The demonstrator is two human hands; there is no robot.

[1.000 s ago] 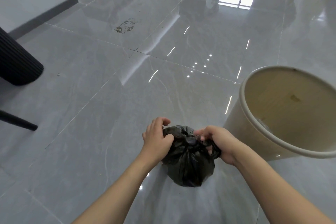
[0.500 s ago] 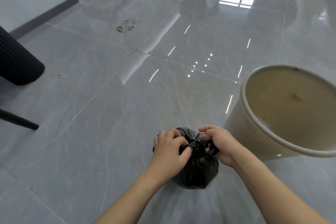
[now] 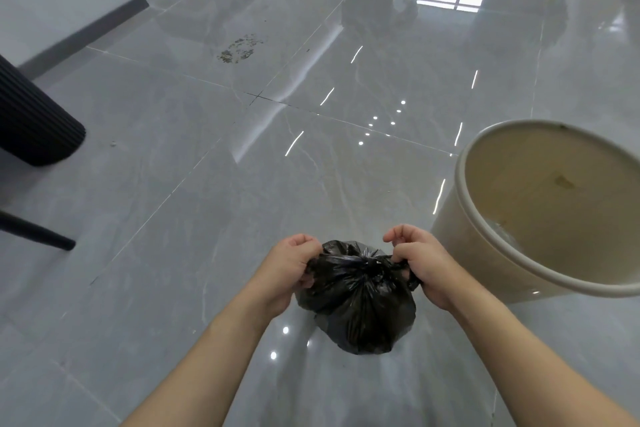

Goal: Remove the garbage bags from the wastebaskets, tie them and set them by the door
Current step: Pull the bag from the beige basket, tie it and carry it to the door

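Note:
A small black garbage bag (image 3: 360,308) hangs above the grey floor between my two hands, its top gathered into a knot at the middle. My left hand (image 3: 289,270) grips the bag's left end and my right hand (image 3: 420,263) grips the right end; the two ends are stretched sideways. Just right of my right hand stands a cream wastebasket (image 3: 460,253), tilted open toward me, with no bag in it and a few stains inside.
Glossy grey floor tiles (image 3: 207,184) spread ahead with a dirty smudge (image 3: 239,50) further off. A black ribbed chair (image 3: 31,121) with a dark leg (image 3: 38,232) is at the left. A white wall with dark skirting (image 3: 79,35) runs at the far left.
My hands were close together over the bag's top, working the ends; now they have moved apart, each with one end, and the knot is drawn tight between them.

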